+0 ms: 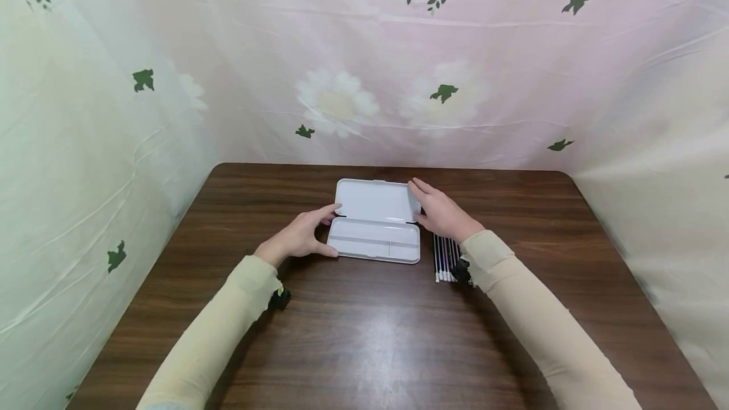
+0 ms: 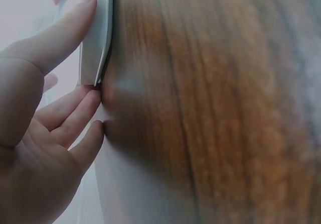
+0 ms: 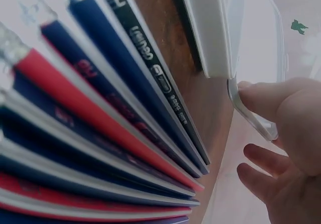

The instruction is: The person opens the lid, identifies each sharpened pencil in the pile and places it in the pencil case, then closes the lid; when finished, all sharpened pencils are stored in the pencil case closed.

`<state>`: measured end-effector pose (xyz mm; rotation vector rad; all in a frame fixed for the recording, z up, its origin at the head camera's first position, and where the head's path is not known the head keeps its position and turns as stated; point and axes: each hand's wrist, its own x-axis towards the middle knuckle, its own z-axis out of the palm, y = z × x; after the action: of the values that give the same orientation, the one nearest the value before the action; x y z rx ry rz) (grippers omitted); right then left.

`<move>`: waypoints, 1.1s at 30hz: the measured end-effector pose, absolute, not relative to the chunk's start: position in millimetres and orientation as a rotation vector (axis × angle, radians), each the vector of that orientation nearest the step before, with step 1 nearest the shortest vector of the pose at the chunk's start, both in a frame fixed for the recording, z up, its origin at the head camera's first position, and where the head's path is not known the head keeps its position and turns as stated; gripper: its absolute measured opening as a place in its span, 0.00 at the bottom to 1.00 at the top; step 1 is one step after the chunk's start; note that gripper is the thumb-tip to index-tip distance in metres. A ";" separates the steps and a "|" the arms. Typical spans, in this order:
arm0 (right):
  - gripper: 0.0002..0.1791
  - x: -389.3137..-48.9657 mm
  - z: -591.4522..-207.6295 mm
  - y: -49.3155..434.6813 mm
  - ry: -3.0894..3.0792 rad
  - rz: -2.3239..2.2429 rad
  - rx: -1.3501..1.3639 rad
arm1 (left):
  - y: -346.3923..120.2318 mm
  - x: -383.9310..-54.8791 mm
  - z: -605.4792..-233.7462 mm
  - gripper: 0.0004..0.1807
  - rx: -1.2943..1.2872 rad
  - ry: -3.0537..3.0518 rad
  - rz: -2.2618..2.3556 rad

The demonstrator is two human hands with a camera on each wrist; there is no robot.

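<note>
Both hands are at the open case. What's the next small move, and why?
I'd probably lift the right hand off the lid toward the pencils, leaving the left hand to steady the case. The lid is folded back, no pencil shows in the compartments, and the pencils lie just right of the case, seemingly within easy reach.

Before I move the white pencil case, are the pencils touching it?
Apart: the right wrist view shows tabletop between the pencils and white pencil case.
</note>
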<state>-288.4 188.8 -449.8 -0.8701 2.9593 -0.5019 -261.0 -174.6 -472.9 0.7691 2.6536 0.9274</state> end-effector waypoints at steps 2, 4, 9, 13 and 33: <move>0.44 -288.9 -450.6 188.0 2.943 -0.508 -0.846 | -174.5 -261.1 -472.2 0.59 0.779 2.660 0.886; 0.44 -289.2 -451.7 187.2 2.943 -0.516 -0.833 | -174.0 -260.9 -472.3 0.57 0.778 2.668 0.840; 0.40 -289.2 -456.4 186.3 3.040 -0.471 -0.842 | -171.5 -259.6 -472.6 0.54 0.781 2.695 0.786; 0.24 -290.4 -461.4 187.5 3.175 -0.445 -0.891 | -168.5 -258.2 -471.1 0.54 0.764 2.711 0.798; 0.09 -278.0 -447.7 182.7 2.962 -0.316 -1.012 | -166.1 -257.9 -467.6 0.54 0.735 2.725 0.757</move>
<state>-278.0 182.7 -447.7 -1.0121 2.9622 -0.3164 -257.9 -166.1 -467.6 0.7354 2.7248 0.7568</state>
